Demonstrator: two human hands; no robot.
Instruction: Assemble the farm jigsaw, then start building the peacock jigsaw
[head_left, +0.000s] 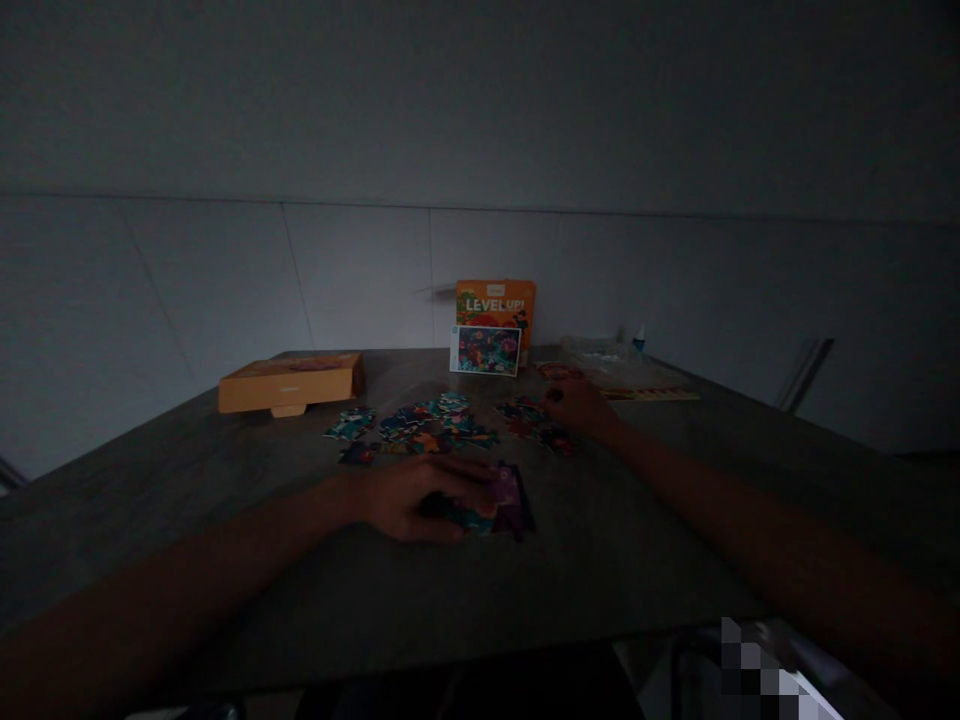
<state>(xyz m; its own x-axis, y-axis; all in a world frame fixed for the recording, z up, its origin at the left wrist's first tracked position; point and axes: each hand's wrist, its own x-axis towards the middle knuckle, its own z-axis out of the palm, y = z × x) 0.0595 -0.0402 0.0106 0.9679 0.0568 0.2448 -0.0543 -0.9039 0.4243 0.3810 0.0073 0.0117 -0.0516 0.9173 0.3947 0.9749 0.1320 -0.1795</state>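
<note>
In the head view, joined puzzle pieces (pixel 508 495), purple and teal, lie flat near the table's front. My left hand (pixel 409 497) rests on their left side, fingers stretched over them and thumb apart. Beyond it spread loose puzzle pieces (pixel 405 424), mostly teal and dark blue with some orange. Farther right, my right hand (pixel 583 406) is at the edge of a second cluster of dark red and blue puzzle pieces (pixel 521 425). Its fingers are curled together; the dim light hides what is between them.
An orange box (pixel 289 385) lies at the table's back left. At the back centre, a puzzle picture card (pixel 486 351) leans before an upright orange "LEVEL UP!" box (pixel 495 292). A clear plastic bag (pixel 611 362) and a small bottle (pixel 639 339) are at the back right, near the wall.
</note>
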